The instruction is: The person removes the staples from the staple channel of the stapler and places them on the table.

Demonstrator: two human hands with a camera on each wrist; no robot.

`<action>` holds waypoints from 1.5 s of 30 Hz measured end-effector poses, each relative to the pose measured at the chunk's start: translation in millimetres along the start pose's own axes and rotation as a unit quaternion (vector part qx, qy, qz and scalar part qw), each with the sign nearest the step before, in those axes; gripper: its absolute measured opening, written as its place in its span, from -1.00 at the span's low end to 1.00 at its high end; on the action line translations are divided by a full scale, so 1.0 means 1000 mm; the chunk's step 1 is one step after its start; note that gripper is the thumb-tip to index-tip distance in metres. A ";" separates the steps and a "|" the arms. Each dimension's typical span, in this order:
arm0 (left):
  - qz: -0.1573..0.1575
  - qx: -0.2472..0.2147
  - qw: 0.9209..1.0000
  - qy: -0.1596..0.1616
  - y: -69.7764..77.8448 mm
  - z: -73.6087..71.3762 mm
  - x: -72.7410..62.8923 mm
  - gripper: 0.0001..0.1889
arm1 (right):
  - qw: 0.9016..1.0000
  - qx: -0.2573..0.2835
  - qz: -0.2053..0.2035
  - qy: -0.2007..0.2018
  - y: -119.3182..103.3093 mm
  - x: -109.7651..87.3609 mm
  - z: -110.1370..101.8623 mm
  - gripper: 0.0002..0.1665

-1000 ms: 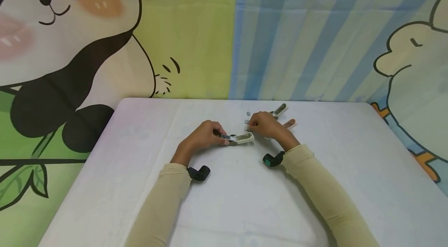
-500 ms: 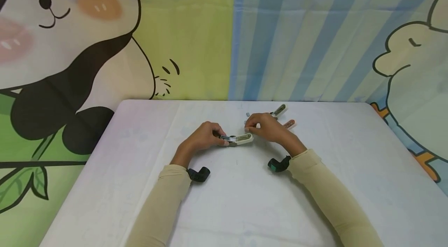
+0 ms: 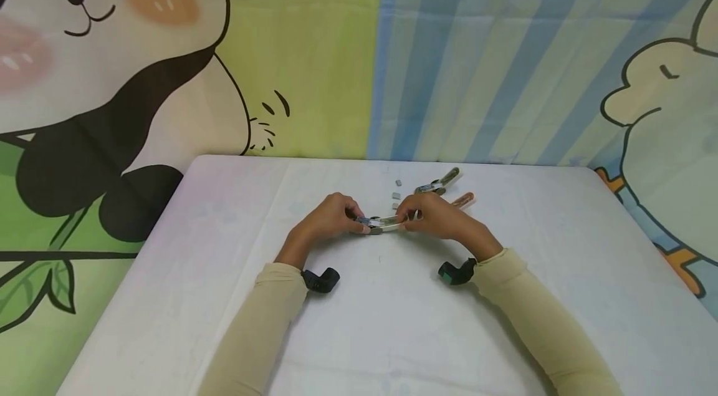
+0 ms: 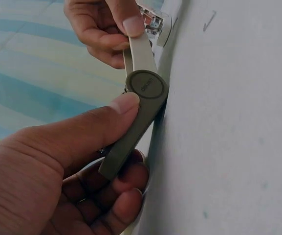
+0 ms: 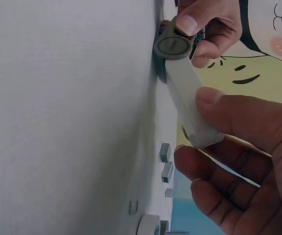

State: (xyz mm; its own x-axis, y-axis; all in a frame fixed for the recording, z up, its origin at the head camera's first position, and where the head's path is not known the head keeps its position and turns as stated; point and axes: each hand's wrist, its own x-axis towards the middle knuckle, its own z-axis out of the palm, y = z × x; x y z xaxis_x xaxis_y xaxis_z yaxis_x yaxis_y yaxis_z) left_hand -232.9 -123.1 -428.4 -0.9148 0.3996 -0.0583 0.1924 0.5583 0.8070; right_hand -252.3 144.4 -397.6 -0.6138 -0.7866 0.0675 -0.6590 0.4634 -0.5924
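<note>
A small stapler (image 3: 387, 224) with a grey part and a white part is folded open above the white table. My left hand (image 3: 330, 216) pinches its grey part (image 4: 131, 129), thumb on the side near the round pivot. At the other end, my right hand (image 3: 434, 215) grips the white arm (image 5: 187, 100) between thumb and fingers. The stapler's inside is mostly hidden by both hands. Behind my right hand lie a second open stapler (image 3: 440, 184) and an orange-toned one (image 3: 463, 199), partly covered by that hand.
Short staple strips (image 3: 396, 195) lie in a row just beyond the right hand. A loose staple (image 5: 133, 207) rests on the table nearby. The white tabletop (image 3: 359, 321) ends at a printed cloth backdrop (image 3: 303, 72).
My right hand has come from the staple strips toward the near left and now grips the stapler's white arm, which looks flatter. The left hand keeps its hold in place.
</note>
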 end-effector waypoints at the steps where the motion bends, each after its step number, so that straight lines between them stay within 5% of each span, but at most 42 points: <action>1: 0.002 0.000 1.000 -0.003 0.002 0.000 0.000 -0.83 | 1.000 -0.008 -0.002 0.001 0.000 -0.001 -0.001 -0.89; 10: 0.014 -0.032 0.997 -0.067 0.016 0.010 -0.001 -0.87 | 1.000 0.012 0.013 -0.024 0.000 -0.024 -0.017 -0.89; 19: 0.057 0.011 0.989 -0.133 0.052 0.050 0.000 -0.89 | 0.998 0.005 0.041 -0.043 0.008 -0.065 -0.033 -0.81; 25: 0.070 0.069 0.990 -0.101 0.077 0.067 0.014 -0.87 | 0.998 -0.030 0.054 -0.022 0.015 -0.087 -0.048 -0.85; 34: 0.064 0.216 0.974 -0.036 0.100 0.101 0.042 -0.81 | 0.990 -0.111 0.083 0.015 0.024 -0.109 -0.063 -0.75; 45: 0.028 0.251 0.967 -0.020 0.102 0.117 0.049 -0.76 | 0.982 -0.140 0.123 0.001 0.020 -0.111 -0.060 -0.79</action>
State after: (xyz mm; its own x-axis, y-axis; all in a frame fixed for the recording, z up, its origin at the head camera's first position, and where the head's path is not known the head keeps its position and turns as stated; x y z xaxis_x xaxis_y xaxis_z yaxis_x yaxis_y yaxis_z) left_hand -216.8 38.1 -417.9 -0.8854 0.4616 -0.0535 0.3986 0.8137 0.4231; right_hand -223.4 264.8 -368.9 -0.7706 -0.6354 -0.0485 -0.5836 0.7343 -0.3466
